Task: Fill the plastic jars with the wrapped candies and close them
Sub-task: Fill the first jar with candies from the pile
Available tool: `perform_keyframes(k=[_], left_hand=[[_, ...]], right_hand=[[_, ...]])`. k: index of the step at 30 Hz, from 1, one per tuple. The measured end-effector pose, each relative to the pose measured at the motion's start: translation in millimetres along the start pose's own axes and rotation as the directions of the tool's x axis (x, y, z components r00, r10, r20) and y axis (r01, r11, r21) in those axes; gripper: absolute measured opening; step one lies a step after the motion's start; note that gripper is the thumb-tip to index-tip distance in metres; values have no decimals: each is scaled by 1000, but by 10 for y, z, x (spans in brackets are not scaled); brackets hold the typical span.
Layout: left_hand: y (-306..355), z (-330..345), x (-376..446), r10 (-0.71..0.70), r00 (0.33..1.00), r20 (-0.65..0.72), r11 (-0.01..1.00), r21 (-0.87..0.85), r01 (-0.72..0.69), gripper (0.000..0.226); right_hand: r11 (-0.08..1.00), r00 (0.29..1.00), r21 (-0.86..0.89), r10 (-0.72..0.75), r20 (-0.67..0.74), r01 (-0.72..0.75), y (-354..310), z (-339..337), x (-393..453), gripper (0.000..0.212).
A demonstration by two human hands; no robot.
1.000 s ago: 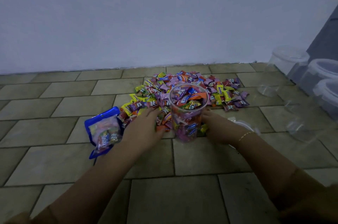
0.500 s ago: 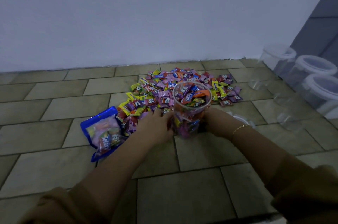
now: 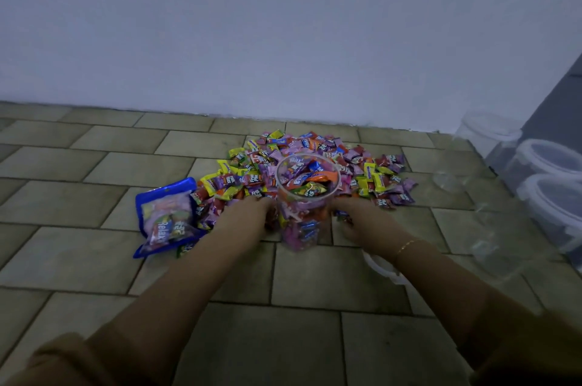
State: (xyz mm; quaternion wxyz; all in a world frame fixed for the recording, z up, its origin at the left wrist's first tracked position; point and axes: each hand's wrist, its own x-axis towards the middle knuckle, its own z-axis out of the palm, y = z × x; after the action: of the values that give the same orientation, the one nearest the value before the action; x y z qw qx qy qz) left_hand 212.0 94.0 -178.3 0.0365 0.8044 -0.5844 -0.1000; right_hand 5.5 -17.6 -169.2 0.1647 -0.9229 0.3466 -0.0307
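Note:
A clear plastic jar (image 3: pixel 306 215) stands open on the tiled floor, filled with wrapped candies to near its rim. Behind and around it lies a wide pile of colourful wrapped candies (image 3: pixel 371 177). My left hand (image 3: pixel 244 217) lies palm down at the jar's left side, its fingertips buried among the candies and out of sight. On the jar's right, the fingers of my right hand (image 3: pixel 362 223) curl over a few candies at the base. A white lid (image 3: pixel 379 266) lies on the floor, partly hidden under my right forearm.
A blue candy bag (image 3: pixel 165 217), torn open, lies left of the pile. Several clear jars stand along the right edge, among them a capped jar (image 3: pixel 486 133) at the wall and another (image 3: pixel 549 162) nearer. The white wall runs close behind the pile.
Both hands have drawn in closer to the jar's base, and the right hand's fingers have curled over candies. The camera has shifted; the jar stands where it was.

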Motion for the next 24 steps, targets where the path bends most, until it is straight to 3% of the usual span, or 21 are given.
perform_keyframes(k=[4, 8, 11, 15, 17, 19, 21, 24], left_hand=[[-30, 15, -25, -49, 994, -94, 985, -168, 33, 32], [-76, -42, -65, -127, 969, -211, 923, -382, 38, 14], [-65, -236, -111, -273, 914, -299, 787, -616, 33, 17], [80, -699, -233, -359, 838, -412, 540, -823, -174, 23], [199, -902, -284, -345, 817, -461, 442, -848, -292, 21], [316, -1022, -303, -260, 846, -465, 390, -853, -348, 21], [405, -1034, -291, -166, 900, -403, 387, -866, -317, 19], [451, -935, -257, -78, 940, -332, 448, -854, -264, 22]], right_hand=[[965, 994, 252, 93, -55, -76, 65, -228, -33, 44], [906, 970, 423, 78, -232, 28, -4, -543, -62, 39], [852, 929, 504, 61, -364, 142, -158, -827, -108, 37], [740, 906, 603, -20, -422, 297, -405, -1090, -169, 39], [677, 921, 658, -75, -383, 329, -504, -1133, -173, 40], [622, 942, 715, -123, -313, 319, -578, -1128, -148, 41], [627, 955, 722, -146, -259, 292, -613, -1087, -115, 42], [722, 963, 639, -162, -217, 266, -605, -1003, -89, 40]])
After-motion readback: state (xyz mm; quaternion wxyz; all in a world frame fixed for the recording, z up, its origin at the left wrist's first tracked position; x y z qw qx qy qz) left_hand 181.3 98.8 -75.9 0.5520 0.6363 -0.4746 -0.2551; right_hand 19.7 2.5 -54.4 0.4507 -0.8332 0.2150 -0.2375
